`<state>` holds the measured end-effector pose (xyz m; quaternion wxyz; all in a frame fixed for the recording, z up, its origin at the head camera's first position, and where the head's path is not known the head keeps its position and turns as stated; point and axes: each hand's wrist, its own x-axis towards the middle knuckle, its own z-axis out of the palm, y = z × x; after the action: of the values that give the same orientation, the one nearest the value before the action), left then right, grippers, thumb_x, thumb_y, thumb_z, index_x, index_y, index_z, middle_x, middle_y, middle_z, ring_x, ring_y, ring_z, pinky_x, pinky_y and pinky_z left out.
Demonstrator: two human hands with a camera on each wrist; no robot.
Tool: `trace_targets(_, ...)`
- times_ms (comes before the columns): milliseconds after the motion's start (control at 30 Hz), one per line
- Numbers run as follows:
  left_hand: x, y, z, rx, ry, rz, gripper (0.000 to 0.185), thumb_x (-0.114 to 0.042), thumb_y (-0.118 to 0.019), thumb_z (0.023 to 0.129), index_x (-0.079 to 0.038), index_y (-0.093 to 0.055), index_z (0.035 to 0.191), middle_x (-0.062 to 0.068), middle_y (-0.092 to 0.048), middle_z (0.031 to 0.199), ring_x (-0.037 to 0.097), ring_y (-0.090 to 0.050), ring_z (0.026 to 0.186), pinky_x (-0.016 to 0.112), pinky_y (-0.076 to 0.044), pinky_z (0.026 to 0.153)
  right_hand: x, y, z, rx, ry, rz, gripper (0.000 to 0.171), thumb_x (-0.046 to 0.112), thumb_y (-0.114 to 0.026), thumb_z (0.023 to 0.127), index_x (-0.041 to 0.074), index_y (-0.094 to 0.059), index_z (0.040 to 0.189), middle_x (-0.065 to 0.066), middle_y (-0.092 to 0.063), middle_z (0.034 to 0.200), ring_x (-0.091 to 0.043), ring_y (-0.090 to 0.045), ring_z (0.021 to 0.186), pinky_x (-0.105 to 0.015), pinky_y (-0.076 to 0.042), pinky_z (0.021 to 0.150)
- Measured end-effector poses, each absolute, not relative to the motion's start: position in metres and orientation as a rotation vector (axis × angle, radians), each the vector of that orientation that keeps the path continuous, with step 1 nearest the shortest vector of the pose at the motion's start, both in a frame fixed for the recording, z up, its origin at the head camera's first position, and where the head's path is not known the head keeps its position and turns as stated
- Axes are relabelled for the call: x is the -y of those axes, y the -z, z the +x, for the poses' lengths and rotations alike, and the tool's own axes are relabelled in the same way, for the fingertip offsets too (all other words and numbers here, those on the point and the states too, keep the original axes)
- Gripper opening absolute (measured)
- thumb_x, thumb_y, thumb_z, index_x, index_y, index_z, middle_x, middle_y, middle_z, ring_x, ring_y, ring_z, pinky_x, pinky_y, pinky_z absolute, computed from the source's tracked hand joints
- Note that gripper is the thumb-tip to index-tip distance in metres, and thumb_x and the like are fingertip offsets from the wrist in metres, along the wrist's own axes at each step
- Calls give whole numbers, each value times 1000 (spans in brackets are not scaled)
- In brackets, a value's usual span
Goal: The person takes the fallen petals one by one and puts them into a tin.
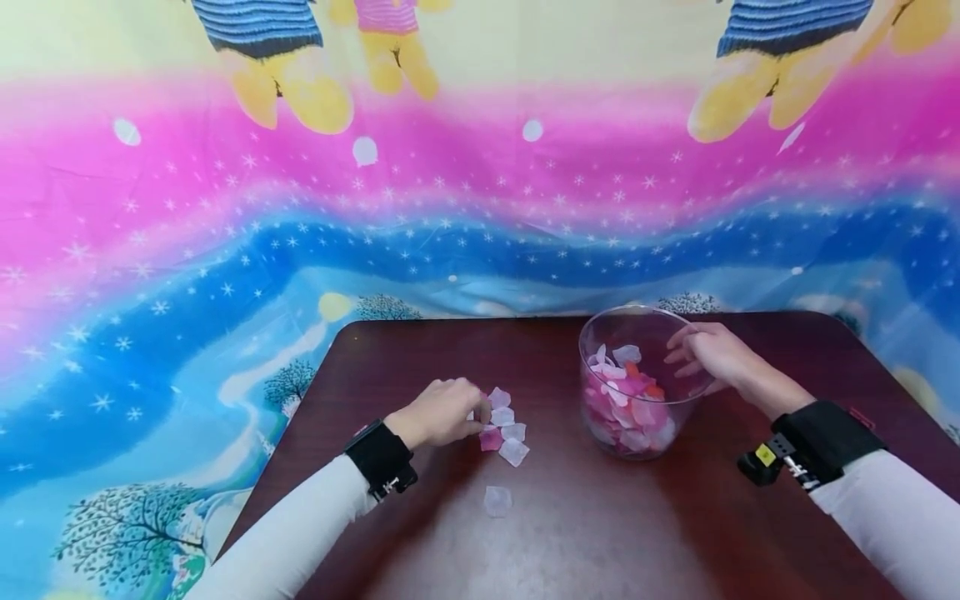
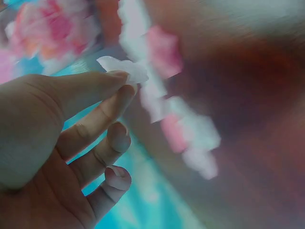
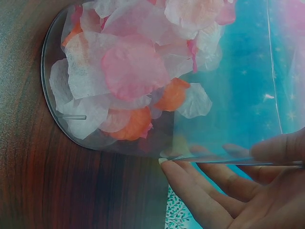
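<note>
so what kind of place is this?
Likely a staged tabletop recording setup, not a lived-in room: a dark wooden table, a cartoon-print cloth backdrop hung behind it, and a clear bowl of fabric petals.

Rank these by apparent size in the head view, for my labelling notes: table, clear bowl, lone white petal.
1. Table, largest.
2. Bowl, steadied by the right hand.
3. Lone petal, smallest.
The petal lies nearer the camera than the bowl, yet looks far smaller.
</note>
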<state>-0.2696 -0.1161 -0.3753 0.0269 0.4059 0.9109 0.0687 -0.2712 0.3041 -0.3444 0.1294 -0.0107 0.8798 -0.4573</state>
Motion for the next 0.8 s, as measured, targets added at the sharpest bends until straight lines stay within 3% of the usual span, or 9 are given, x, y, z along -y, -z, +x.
trace_targets(200, 99, 318, -272, -2906, -166, 1355, 3, -18, -78, 92, -21, -77, 91, -11, -70, 86, 7, -63, 79, 26, -50, 61, -305, 344, -270, -2571, 1326, -40, 47, 12, -29, 99, -10, -46, 137, -34, -55, 138, -48, -61, 117, -46, -60, 72)
trace_targets(400, 50, 266, -271, -2943, -156, 1598, 4, -22, -74, 96, -24, -76, 93, -12, -69, 89, 5, -61, 82, 24, -49, 63, -307, 344, -269, -2573, 1319, -39, 48, 13, -29, 99, -10, -46, 138, -34, -55, 138, -47, -61, 118, -45, -59, 73)
trace_targets(600, -6, 258, -272, -2872, -134, 1691, 9, -27, -71, 98, -24, -77, 104, -10, -72, 100, 8, -65, 92, 23, -50, 67, -307, 346, -268, -2553, 1351, -26, 49, 13, -29, 99, -10, -46, 138, -34, -55, 139, -48, -60, 118, -45, -59, 72)
trace_targets(800, -25, 264, -270, -2796, -168, 1723, 14, -27, -74, 96, -22, -78, 107, -7, -73, 101, 8, -65, 91, 18, -47, 64, -304, 343, -267, -2570, 1346, -9, 49, 14, -29, 100, -9, -48, 138, -32, -57, 137, -46, -62, 116, -44, -59, 71)
